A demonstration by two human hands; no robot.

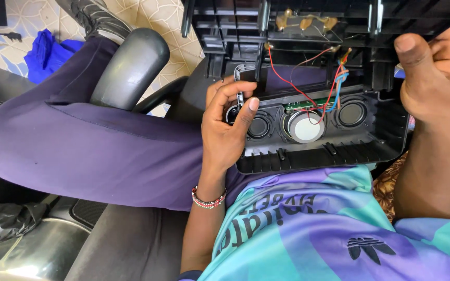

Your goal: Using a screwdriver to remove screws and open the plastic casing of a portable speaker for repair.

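Opened black speaker housing [319,156] resting on the lap, near the chest, three round drivers and red and blue wires [334,86] exposed inside; left hand [225,130] pinching a thin grey plastic frame piece [241,78] at the housing's left end; right hand [436,78] clasped around the housing's right edge, thumb up

The right hand's [436,78] fingers seem hidden behind the speaker casing [386,125].
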